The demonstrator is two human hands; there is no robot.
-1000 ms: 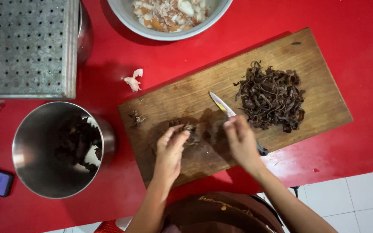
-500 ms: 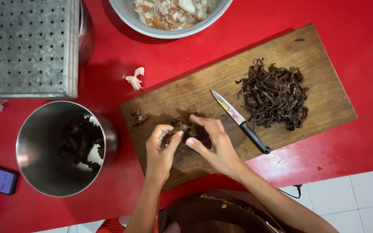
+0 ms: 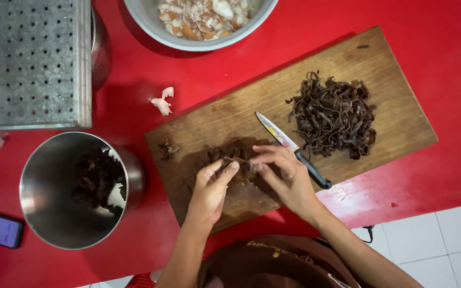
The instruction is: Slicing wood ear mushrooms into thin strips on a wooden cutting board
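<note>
On the wooden cutting board [image 3: 230, 114], left hand [image 3: 212, 186] and right hand [image 3: 286, 176] pinch one dark mushroom piece [image 3: 230, 156] between fingertips; knife [image 3: 294, 150] lies beside them, sliced mushroom pile [image 3: 333, 114] beyond; steel pot [image 3: 65, 189] stands left on the red table [image 3: 433, 42].

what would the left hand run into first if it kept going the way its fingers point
The left hand points up and slightly right; its fingertips already touch the dark mushroom piece. Past that looks like bare wooden cutting board, then probably the red table.
</note>
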